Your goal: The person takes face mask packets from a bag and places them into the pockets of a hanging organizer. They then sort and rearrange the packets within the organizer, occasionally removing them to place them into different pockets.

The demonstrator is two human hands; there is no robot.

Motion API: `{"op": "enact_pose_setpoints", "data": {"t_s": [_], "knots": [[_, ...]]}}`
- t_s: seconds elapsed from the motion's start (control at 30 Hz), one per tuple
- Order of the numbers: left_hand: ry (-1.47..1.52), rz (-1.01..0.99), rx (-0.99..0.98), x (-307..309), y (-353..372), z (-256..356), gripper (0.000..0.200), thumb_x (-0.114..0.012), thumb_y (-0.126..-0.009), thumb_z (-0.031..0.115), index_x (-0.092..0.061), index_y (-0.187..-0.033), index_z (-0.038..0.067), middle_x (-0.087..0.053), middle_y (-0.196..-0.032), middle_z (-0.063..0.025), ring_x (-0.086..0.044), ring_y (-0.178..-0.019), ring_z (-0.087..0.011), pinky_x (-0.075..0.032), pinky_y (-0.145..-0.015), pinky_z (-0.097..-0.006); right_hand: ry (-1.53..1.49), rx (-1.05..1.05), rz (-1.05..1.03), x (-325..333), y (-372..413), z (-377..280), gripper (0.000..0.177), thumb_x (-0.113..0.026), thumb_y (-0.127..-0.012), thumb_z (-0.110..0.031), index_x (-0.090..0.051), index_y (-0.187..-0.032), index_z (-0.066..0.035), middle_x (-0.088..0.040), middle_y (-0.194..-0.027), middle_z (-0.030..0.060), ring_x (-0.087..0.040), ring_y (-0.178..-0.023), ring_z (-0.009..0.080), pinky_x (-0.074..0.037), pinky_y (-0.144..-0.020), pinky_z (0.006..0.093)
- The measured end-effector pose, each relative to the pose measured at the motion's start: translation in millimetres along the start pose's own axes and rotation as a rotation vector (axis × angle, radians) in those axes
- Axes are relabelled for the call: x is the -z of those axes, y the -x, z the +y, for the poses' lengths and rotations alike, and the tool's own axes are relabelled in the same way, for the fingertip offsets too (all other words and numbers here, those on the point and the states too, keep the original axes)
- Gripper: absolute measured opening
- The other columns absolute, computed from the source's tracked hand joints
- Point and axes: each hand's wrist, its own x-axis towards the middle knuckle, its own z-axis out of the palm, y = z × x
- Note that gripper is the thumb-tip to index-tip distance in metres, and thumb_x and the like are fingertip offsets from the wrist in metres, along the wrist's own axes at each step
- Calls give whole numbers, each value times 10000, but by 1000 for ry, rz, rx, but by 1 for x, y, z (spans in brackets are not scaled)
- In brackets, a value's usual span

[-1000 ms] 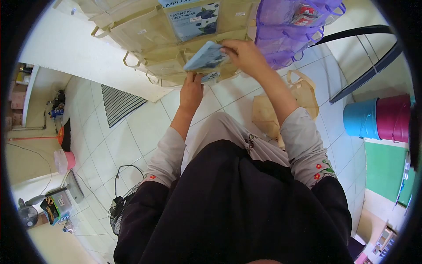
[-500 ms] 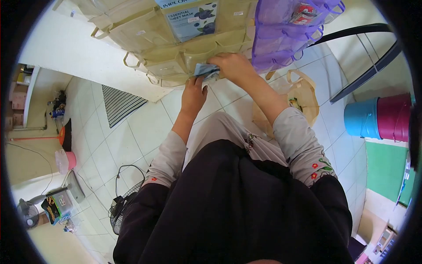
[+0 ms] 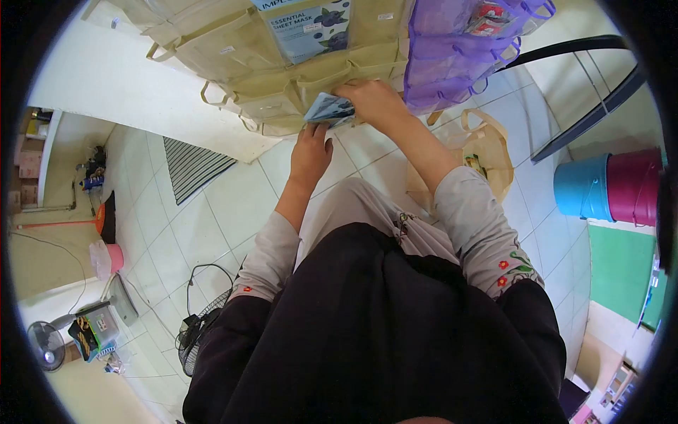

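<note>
A light-blue sachet (image 3: pixel 328 108) with dark printing is tilted in front of a low pocket of a beige hanging organizer (image 3: pixel 268 106). My left hand (image 3: pixel 311 150) pinches its lower edge with the fingertips, closed on it from below. From the right, my right hand (image 3: pixel 376 101) is closed at the sachet's other side, its fingertips right at the pocket's rim and partly hidden. Higher up, a blue sheet mask packet (image 3: pixel 311 32) with blueberries printed on it sits in another pocket.
A purple hanging organizer (image 3: pixel 445 60) with red packets adjoins on the right. Below it a beige tote bag (image 3: pixel 498 166) stands on the tiled floor. Blue (image 3: pixel 581 187) and maroon buckets (image 3: pixel 632 187) are at right; a striped mat (image 3: pixel 194 166) and fan (image 3: pixel 201 328) lie left.
The sachet has tipped and shows more of its printed face, its left end shifted slightly left and its top edge higher. Both hands have stayed nearly in place.
</note>
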Motion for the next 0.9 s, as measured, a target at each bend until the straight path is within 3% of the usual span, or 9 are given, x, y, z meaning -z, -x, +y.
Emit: {"op": "enact_pose_setpoints", "data": {"t_s": [0.23,0.33,0.53,0.63,0.9], "knots": [[-33,1,-4,-2,0,1,363,-634,-766,91,-550,-1109,7,-577,-1006,-206,-548,-962,-373,-457,-851,-419,96,25,-71,2,-9,-16,209,-526,-774,-86,-631,-955,-100,-655,-890,113,-642,-833,320,-522,-700,396],[-54,-48,21,1,0,3,379,-649,-748,82,-565,-1113,24,-550,-1069,-203,-542,-970,-369,-452,-863,-416,119,30,60,5,-13,-15,120,-562,-749,-110,-650,-816,-66,-656,-801,133,-665,-751,305,-543,-648,390],[-125,163,-17,-2,9,6,425,-689,-705,79,-598,-1120,73,-446,-1221,-191,-532,-964,-350,-458,-847,-405,190,64,28,4,-14,-18,111,-578,-737,-112,-654,-802,-64,-654,-790,135,-668,-747,291,-545,-639,373],[-85,137,5,-3,10,4,437,-697,-700,89,-598,-1125,84,-458,-1207,-197,-530,-968,-345,-461,-841,-403,134,11,-67,11,-16,-23,155,-539,-772,-81,-618,-903,-53,-649,-867,140,-646,-822,333,-527,-689,403],[-76,1,24,5,4,-5,440,-698,-697,96,-598,-1125,89,-428,-1240,-234,-522,-1009,-380,-473,-830,-424,64,42,23,-9,-9,-24,149,-577,-755,-125,-628,-884,-70,-655,-814,128,-654,-781,318,-532,-667,395]]}}
